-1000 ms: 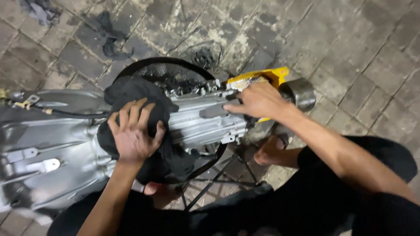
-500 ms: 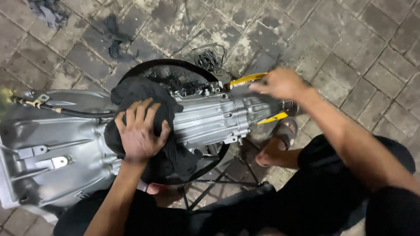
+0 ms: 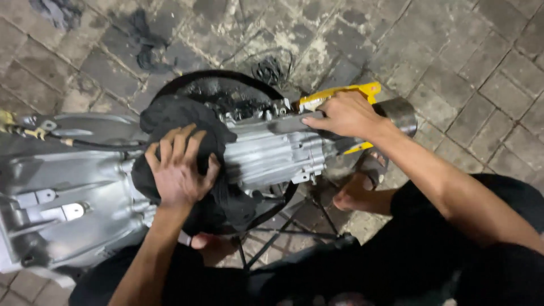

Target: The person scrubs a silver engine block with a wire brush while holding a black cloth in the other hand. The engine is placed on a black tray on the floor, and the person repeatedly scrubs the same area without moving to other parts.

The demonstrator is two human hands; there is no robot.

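Pressing your left hand [image 3: 175,170], fingers spread flat, onto the soft black cloth [image 3: 175,122], you steady the heavy, rigid silver cast-metal gearbox [image 3: 266,153] on the black round stool [image 3: 218,90]; your right hand [image 3: 343,116], at two o'clock, curls loosely over its narrow tail, where grip seems firmest.

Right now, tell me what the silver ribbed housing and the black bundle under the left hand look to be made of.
Silver ribbed housing: probably cast metal, perhaps aluminium; dull grey sheen, moulded ribs, bolted flanges.
Black bundle under the left hand: soft cloth; it creases and drapes, matte, with no shine.
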